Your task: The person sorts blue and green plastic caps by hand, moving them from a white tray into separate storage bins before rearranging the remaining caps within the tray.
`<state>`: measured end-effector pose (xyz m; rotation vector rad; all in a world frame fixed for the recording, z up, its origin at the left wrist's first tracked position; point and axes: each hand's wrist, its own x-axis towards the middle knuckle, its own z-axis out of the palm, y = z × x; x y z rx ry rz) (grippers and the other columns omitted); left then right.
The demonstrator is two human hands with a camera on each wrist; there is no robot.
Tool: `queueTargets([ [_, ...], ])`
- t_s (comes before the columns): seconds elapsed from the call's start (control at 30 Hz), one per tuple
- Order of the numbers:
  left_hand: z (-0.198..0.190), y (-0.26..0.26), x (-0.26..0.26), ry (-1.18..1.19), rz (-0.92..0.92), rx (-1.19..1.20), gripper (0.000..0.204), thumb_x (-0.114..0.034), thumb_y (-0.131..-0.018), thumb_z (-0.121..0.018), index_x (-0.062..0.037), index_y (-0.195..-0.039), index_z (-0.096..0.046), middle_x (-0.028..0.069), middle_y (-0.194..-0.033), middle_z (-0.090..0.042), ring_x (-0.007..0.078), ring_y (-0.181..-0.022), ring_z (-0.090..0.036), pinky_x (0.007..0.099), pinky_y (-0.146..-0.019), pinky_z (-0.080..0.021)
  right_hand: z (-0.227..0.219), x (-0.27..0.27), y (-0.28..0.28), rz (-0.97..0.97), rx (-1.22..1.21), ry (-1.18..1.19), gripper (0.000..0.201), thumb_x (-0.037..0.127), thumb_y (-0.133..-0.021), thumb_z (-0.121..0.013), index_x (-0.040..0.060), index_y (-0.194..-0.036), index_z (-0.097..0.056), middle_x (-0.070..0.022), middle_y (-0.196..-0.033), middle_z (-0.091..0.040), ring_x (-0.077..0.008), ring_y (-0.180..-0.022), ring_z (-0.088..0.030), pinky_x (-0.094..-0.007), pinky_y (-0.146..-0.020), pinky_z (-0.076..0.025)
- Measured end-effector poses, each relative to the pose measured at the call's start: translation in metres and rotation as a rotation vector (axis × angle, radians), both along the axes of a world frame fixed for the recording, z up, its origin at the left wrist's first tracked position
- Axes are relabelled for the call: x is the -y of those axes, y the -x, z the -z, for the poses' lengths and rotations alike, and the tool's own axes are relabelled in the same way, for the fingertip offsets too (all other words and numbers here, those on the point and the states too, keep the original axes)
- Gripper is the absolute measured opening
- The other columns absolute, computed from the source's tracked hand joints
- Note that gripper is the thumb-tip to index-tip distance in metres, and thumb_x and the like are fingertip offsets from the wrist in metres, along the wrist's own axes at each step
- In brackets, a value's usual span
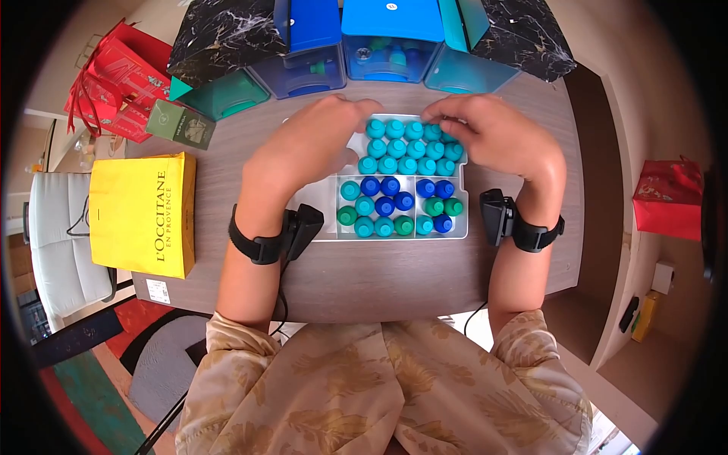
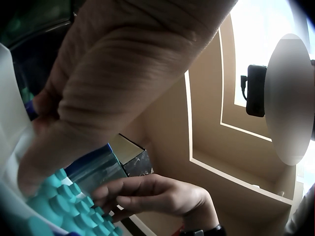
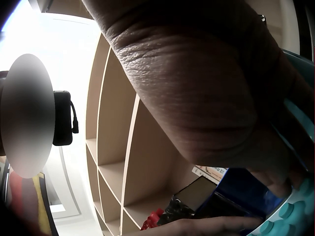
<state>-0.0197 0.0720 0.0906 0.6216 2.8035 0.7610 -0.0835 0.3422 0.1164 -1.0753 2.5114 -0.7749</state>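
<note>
A white divided tray (image 1: 402, 240) holds rows of turquoise bottles (image 1: 396, 148) in its upper compartment; dark blue, green and turquoise bottles share the two lower ones. Over the upper left end lies my left hand (image 1: 315, 140), thumb and fingers apart. The left wrist view shows this hand (image 2: 113, 73) with its thumb beside turquoise bottles (image 2: 59, 204); a small blue thing (image 2: 32, 110) appears by its fingertips, contact unclear. My right hand (image 1: 504, 133) reaches over the upper right corner, loosely bent fingers at the turquoise bottles, partly hiding them.
Blue bins (image 1: 392, 57) and teal-green bins stand behind the tray, beside black marbled surfaces (image 1: 227, 38). On the left are a yellow bag (image 1: 140, 216), a small green box (image 1: 180, 123) and red bags (image 1: 121, 83). Another red bag (image 1: 667, 196) is at the far right.
</note>
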Motion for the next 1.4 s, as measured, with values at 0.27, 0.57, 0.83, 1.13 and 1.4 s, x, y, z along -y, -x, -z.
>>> queueTargets([
  [0.27, -0.003, -0.002, 0.004, -0.073, 0.033, -0.046, 0.056, 0.002, -0.077, -0.083, -0.0047, -0.132, -0.069, 0.0188, -0.113, -0.076, 0.0386, -0.099, -0.072, 0.0431, -0.085, -0.059, 0.0, 0.007, -0.003, -0.011, 0.015, 0.002, 0.026, 0.002, -0.096, -0.057, -0.0002, -0.114, -0.076, -0.0216, -0.111, -0.076, -0.0415, -0.104, -0.07, -0.0459, -0.093, -0.056],
  [0.57, -0.007, -0.002, 0.002, -0.102, 0.069, -0.169, 0.048, 0.001, -0.08, -0.081, -0.0021, -0.127, -0.071, 0.0182, -0.117, -0.072, 0.039, -0.107, -0.069, 0.0437, -0.091, -0.057, 0.007, 0.013, -0.002, -0.1, -0.029, -0.053, 0.033, -0.005, -0.095, -0.061, 0.0021, -0.125, -0.073, -0.0179, -0.122, -0.073, -0.0382, -0.111, -0.069, -0.0424, -0.097, -0.055],
  [0.83, 0.012, 0.004, -0.008, -0.176, 0.162, -0.209, 0.04, 0.007, -0.08, -0.07, -0.0002, -0.12, -0.07, 0.0181, -0.115, -0.071, 0.0415, -0.112, -0.065, 0.0476, -0.1, -0.052, 0.009, 0.014, -0.002, -0.101, -0.026, -0.044, 0.033, -0.005, -0.094, -0.06, 0.0001, -0.125, -0.072, -0.0183, -0.122, -0.073, -0.0391, -0.112, -0.069, -0.0423, -0.098, -0.055],
  [1.13, 0.007, 0.0, -0.009, -0.132, 0.164, -0.168, 0.047, 0.007, -0.08, -0.067, -0.0014, -0.126, -0.067, 0.02, -0.121, -0.071, 0.0422, -0.119, -0.063, 0.0482, -0.107, -0.05, 0.003, 0.018, -0.004, -0.088, 0.005, -0.105, 0.037, -0.006, -0.092, -0.06, 0.0004, -0.126, -0.072, -0.0196, -0.124, -0.074, -0.039, -0.113, -0.07, -0.0424, -0.098, -0.056],
  [1.4, 0.007, 0.0, -0.003, -0.143, 0.165, -0.162, 0.049, 0.005, -0.082, -0.07, -0.0037, -0.13, -0.067, 0.0178, -0.127, -0.071, 0.0426, -0.12, -0.063, 0.0486, -0.105, -0.051, 0.006, 0.014, -0.004, -0.05, 0.019, -0.037, 0.035, -0.001, -0.092, -0.058, 0.0009, -0.123, -0.075, -0.0219, -0.116, -0.075, -0.0407, -0.109, -0.07, -0.0432, -0.095, -0.055],
])
